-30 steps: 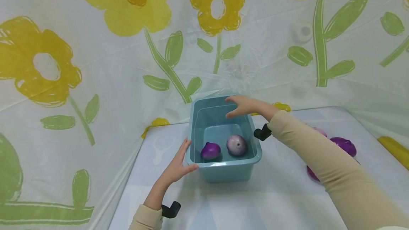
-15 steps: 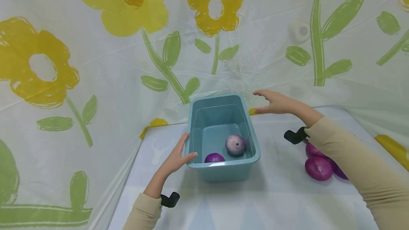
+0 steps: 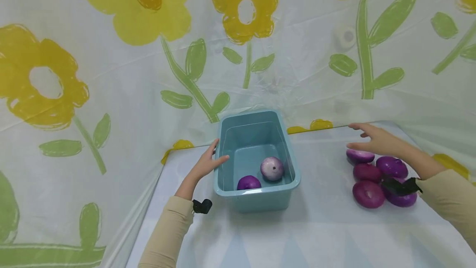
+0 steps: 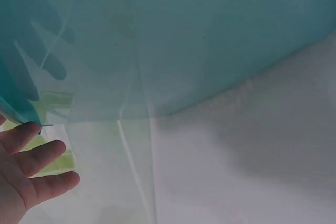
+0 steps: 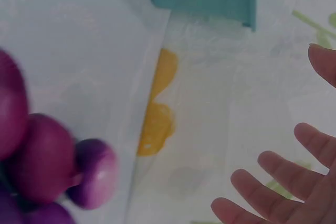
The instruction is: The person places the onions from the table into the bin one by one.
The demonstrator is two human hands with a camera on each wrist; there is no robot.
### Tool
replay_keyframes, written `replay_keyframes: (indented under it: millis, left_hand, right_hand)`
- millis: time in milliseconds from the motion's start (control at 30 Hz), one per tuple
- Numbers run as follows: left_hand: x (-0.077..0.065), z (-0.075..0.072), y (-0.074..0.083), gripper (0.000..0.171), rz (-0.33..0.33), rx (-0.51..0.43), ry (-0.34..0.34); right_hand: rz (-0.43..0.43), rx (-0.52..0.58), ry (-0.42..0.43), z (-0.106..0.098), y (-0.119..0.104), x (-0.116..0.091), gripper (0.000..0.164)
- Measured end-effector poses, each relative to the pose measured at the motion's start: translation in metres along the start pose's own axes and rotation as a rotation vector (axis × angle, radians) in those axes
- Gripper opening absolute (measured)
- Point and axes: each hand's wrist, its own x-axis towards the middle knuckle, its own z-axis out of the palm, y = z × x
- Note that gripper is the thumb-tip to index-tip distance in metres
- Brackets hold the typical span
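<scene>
A light blue plastic bin (image 3: 256, 192) stands on the table with two onions inside. One is a bright purple onion (image 3: 249, 183), partly hidden by the front wall; beside it lies a paler onion (image 3: 272, 168). My left hand (image 3: 203, 164) is at the bin's left rim, fingers spread along the outside and thumb over the edge. In the left wrist view, its fingers (image 4: 44, 158) are straight next to the blue wall. My right hand (image 3: 379, 140) hovers over the far side of a cluster of onions (image 3: 368, 194), holding nothing, with fingers (image 5: 286, 174) spread.
The onion cluster, several purple ones packed together, lies on the right of the white table (image 3: 320, 235). Behind the table hangs a white curtain (image 3: 297, 73) printed with yellow flowers, close to the bin's far end.
My right hand has moved from above the bin rightward to the onion cluster. The purple onion in the bin has rolled toward the front wall. My left hand has slid slightly farther along the rim.
</scene>
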Motion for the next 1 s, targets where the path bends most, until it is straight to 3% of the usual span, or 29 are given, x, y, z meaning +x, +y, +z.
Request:
replay_keyframes:
  millis: [333,533,700,1000]
  left_hand:
    - [0.009,0.003,-0.003,0.082,-0.038,-0.003,0.042]
    - [0.009,0.005,-0.004,0.084,-0.056,-0.036,0.043]
    - [0.007,0.004,-0.006,0.086,-0.079,-0.037,0.033]
    - [0.003,0.003,-0.006,0.087,-0.083,-0.013,0.018]
  right_hand:
    - [0.059,0.065,0.048,0.041,0.050,-0.048,0.068]
    - [0.020,0.097,0.098,0.072,0.067,-0.064,0.063]
    - [-0.034,0.032,0.202,0.096,0.069,-0.072,0.058]
    - [0.030,0.078,0.099,0.126,0.066,-0.083,0.058]
